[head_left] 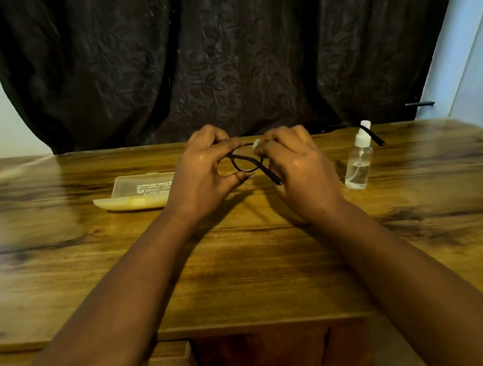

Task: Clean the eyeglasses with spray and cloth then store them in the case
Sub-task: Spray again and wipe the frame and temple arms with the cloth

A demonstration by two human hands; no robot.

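Stage: looks like mid-wipe to me, both hands up at centre frame working the lens.
Left hand (205, 169): fingers closed around the black eyeglasses (245, 163) by the rim, held just above the table (245, 260).
Right hand (293, 162): pinched shut on a small pale cloth (256, 144) pressed at the frame's top edge; most of the cloth is hidden.
Spray bottle (358, 162): upright right of the hands, capped, part full. Can't tell if it's been sprayed already.
Case (138, 193): open at centre left, empty as far as I can see, so storing is left to do.
Room: loads of bare wood toward the bottom of the frame; the table's far edge and the dark curtain (213, 46) sit right behind the hands, bottle near the right one.
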